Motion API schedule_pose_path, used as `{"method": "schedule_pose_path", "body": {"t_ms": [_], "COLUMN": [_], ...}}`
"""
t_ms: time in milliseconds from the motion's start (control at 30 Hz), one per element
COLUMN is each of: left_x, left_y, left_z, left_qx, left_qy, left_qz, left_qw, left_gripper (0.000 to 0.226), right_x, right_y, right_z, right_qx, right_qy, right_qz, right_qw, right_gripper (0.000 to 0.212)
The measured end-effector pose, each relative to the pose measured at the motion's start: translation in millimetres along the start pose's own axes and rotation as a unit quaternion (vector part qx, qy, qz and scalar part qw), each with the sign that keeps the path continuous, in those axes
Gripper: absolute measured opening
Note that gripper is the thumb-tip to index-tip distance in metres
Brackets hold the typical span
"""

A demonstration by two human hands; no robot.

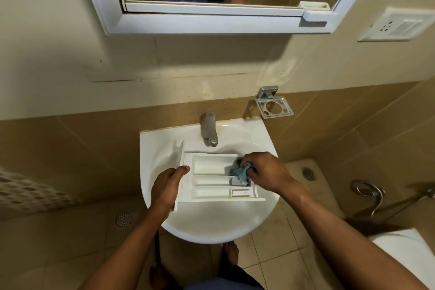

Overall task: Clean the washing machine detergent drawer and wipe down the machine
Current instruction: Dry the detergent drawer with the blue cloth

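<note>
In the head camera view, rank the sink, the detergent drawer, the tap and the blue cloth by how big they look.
1. sink
2. detergent drawer
3. tap and blue cloth: they look close in size. The cloth is bunched partly under the right hand, so I won't rank them.
</note>
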State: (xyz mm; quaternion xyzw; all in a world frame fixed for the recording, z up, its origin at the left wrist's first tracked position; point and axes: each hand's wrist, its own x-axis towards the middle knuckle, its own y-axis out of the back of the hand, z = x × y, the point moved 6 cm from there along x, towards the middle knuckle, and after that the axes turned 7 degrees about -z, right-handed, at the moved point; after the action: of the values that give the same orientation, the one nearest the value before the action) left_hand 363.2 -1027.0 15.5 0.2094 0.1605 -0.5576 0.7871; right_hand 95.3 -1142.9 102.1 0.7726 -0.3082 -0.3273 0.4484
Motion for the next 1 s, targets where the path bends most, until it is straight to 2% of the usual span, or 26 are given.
{"method": "schedule_pose_path", "body": {"t_ms": [100, 233, 333, 467, 633, 833, 933, 1000], "left_x": [3, 5, 11, 23, 35, 47, 51, 48], "left_y": [-7, -19, -27, -38, -44, -46, -46, -45], "left_z": [-9, -18, -24, -36, -44, -44, -39, -33], "left_qx": [0.007, 0.026, 0.037, 0.074, 0.09, 0.116, 0.159, 0.188], "left_qy": [0.025, 0.05, 0.059, 0.072, 0.098, 0.12, 0.122, 0.135], "left_qz": [-0.002, 0.011, 0.023, 0.026, 0.037, 0.044, 0.04, 0.045], "left_qw": [1.0, 0.998, 0.997, 0.994, 0.99, 0.985, 0.979, 0.972], "left_gripper": [0.075, 0.065, 0.06, 0.048, 0.056, 0.068, 0.068, 0.07], "right_x": [-4, -9, -16, -29, -37, -29, -23, -17], "right_y": [17, 22, 7, -11, -15, -13, -14, -17], "right_z": [16, 18, 19, 29, 38, 43, 43, 39], "right_qx": [0.068, 0.175, 0.237, 0.366, 0.431, 0.47, 0.487, 0.531], "right_qy": [-0.051, -0.078, -0.102, -0.164, -0.207, -0.217, -0.222, -0.228], "right_qz": [0.069, 0.135, 0.137, 0.156, 0.185, 0.195, 0.187, 0.162], "right_qw": [0.994, 0.972, 0.957, 0.903, 0.859, 0.833, 0.824, 0.8], "right_gripper": [0.023, 0.023, 0.024, 0.029, 0.029, 0.028, 0.024, 0.02]}}
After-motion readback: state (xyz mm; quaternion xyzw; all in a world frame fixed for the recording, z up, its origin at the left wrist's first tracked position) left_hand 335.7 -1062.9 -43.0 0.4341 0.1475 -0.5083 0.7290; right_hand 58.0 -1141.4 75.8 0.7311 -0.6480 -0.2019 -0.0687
